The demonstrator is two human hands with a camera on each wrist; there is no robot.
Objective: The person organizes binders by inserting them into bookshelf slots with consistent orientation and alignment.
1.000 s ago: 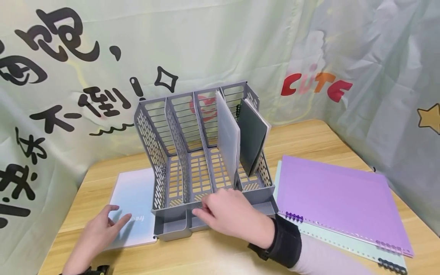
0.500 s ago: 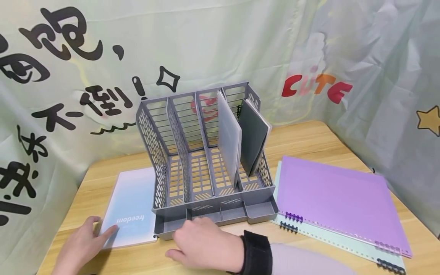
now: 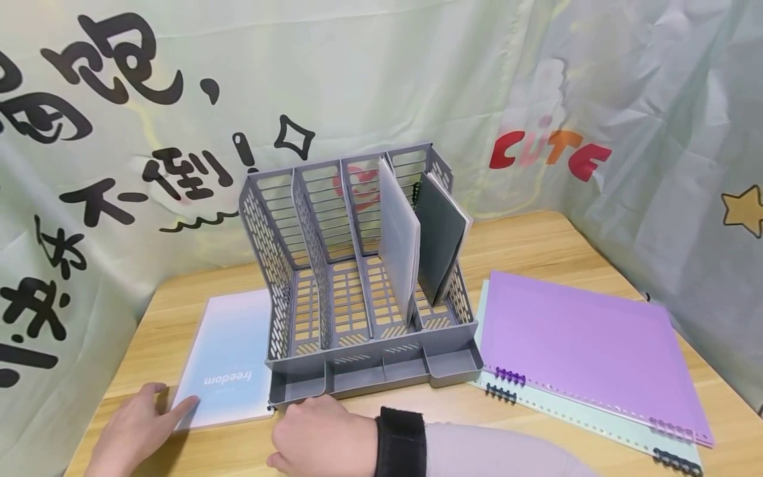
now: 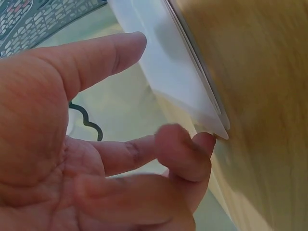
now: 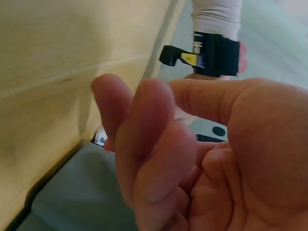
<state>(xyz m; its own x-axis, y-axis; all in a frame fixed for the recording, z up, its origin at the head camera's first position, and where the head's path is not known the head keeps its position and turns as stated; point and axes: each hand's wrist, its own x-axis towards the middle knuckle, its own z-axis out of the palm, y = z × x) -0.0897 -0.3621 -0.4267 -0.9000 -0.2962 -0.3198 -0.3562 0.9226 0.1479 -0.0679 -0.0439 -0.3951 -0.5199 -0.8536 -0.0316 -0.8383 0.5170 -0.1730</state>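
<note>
A pale blue notebook marked "freedom" lies flat on the table, left of the grey file organizer. My left hand is at its lower left corner, thumb spread over the cover's edge. In the left wrist view the fingertips come up to the notebook's corner; whether they touch it I cannot tell. My right hand hovers in front of the organizer's front tray, fingers loosely curled around nothing. A white-covered book and a dark one stand in the organizer's right-hand slots.
On the right, a purple ring-bound notebook overlaps a mint green one on the wooden table. A printed fabric curtain surrounds the table behind and at the sides.
My right hand has moved left and toward me, off the organizer's front. My left hand has drawn back from over the notebook to its lower left corner.
</note>
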